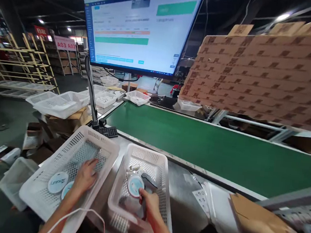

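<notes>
My right hand point(149, 204) is wrapped around the handle of a dark grey barcode scanner point(149, 182), held over the smaller white basket point(164, 165). Beside the scanner's head, a round tin or lid with a light-blue face point(135, 186) lies in that basket, along with a small clear-wrapped item point(134, 168). Reaching into the larger white basket point(58, 151), my left hand point(86, 175) has its fingers apart and appears to hold nothing. A round white tin with lettering point(57, 182) rests there, and a second round one point(67, 189) is partly hidden by my left forearm.
Behind the baskets runs a green conveyor belt point(186, 141). A monitor point(141, 31) stands above a black keyboard point(107, 131). White plastic bags point(220, 210) and a brown cardboard piece point(258, 221) lie at right. More white baskets point(63, 104) are stacked at left. A white cable point(80, 209) crosses my left forearm.
</notes>
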Motion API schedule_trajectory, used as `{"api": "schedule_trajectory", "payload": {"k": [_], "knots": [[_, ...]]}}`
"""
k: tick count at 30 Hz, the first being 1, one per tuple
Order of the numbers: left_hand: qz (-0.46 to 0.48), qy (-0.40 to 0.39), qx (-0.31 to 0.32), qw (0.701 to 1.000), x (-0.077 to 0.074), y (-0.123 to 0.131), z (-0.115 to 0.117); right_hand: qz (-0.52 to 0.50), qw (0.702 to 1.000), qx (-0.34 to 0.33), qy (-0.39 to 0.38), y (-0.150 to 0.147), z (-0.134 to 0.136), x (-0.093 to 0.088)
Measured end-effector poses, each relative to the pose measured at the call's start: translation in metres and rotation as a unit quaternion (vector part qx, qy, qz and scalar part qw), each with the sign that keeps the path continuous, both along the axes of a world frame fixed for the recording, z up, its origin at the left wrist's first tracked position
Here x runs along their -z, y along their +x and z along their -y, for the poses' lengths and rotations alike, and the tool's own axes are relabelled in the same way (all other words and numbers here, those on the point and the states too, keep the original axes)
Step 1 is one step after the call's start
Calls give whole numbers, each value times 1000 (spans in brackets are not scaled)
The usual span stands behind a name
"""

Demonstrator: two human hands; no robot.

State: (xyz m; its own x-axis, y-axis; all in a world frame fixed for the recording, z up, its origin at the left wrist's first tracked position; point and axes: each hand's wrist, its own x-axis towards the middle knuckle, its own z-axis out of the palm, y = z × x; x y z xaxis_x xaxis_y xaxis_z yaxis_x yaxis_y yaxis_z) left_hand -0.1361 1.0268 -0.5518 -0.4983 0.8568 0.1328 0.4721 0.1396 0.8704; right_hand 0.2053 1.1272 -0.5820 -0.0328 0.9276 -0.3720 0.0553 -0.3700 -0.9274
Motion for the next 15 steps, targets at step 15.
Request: {"api": "schedule_trajectory", "payload": {"k": [15], "knots": [[461, 61, 49, 884, -26, 7, 10, -76, 977, -198, -13, -33, 65, -63]]}}
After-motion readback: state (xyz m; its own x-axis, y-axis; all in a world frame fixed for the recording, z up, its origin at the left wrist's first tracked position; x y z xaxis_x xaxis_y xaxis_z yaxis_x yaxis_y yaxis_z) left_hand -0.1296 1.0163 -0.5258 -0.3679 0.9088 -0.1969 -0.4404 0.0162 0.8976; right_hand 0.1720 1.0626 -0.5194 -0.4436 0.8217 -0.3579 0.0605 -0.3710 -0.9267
